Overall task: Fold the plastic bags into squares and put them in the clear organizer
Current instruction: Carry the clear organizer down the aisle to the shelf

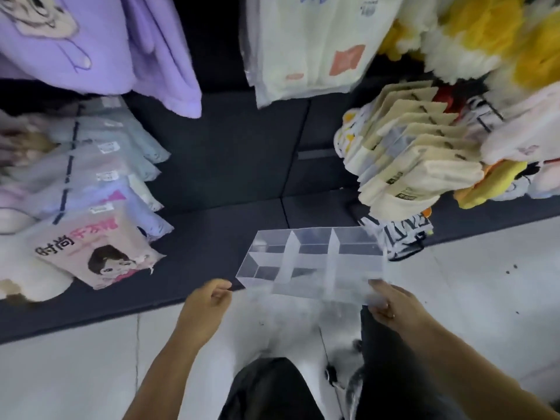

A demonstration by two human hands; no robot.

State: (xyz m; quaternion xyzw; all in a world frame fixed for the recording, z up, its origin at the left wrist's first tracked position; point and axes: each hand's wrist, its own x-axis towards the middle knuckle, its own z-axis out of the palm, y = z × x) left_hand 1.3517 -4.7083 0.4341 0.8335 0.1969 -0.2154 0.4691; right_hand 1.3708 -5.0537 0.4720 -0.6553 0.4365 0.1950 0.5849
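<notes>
A thin clear plastic bag is stretched flat between the two hands, held in the air just in front of the near wall of the clear rigid organizer with divided compartments, which stands on the front edge of the dark navy shelf. The left hand has its fingers curled, pinching the bag's left edge, and the right hand pinches the right edge the same way, though blur hides exactly how the fingertips meet. The film looks feather-light, limp and slippery, so it will likely sag and spring open unless each crease is pressed flat; taking it at the corners and keeping it taut seems the surest hold. The organizer looks stiff and light, and none of the compartments that can be seen through holds a bag. A pink printed packet lies to the left, cream folded socks hang to the right
</notes>
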